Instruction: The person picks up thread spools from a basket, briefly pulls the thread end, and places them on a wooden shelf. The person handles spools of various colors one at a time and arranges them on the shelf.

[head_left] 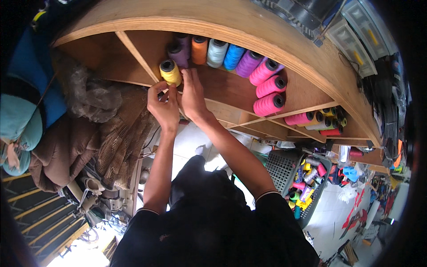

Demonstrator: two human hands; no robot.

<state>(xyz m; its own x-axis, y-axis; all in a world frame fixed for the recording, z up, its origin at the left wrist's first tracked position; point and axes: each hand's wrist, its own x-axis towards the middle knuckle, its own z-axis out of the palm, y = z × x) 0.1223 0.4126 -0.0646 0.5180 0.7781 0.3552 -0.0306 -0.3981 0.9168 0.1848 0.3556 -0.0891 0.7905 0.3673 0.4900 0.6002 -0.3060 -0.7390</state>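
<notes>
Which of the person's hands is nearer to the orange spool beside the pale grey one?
Right. The right hand is just below the orange spool in the picture, apart from it. The left hand is lower and farther left, by the yellow spool.

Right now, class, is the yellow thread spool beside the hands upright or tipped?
Upright: the yellow spool has its black end facing up, like the orange spool.
</notes>
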